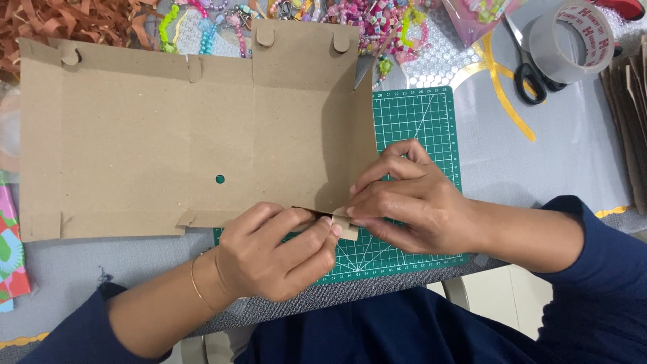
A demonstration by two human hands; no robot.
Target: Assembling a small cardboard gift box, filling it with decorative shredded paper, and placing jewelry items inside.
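A flat brown cardboard box blank (pixel 168 135) with tabs and a small round hole lies across the table, partly over a green cutting mat (pixel 418 128). My left hand (pixel 276 253) and my right hand (pixel 411 202) meet at the blank's near right corner. Both pinch a small flap there, and the flap looks folded up between the fingertips. A thin bracelet circles my left wrist. Dark blue sleeves cover both forearms.
Colourful bead strings (pixel 323 13) and brown paper shreds (pixel 67 20) lie at the back. A roll of clear tape (pixel 573 40) and black-handled scissors (pixel 532 74) sit at the back right beside a yellow ribbon (pixel 502 81). Stacked cardboard (pixel 630 114) rests at the right edge, patterned paper (pixel 10 249) at the left.
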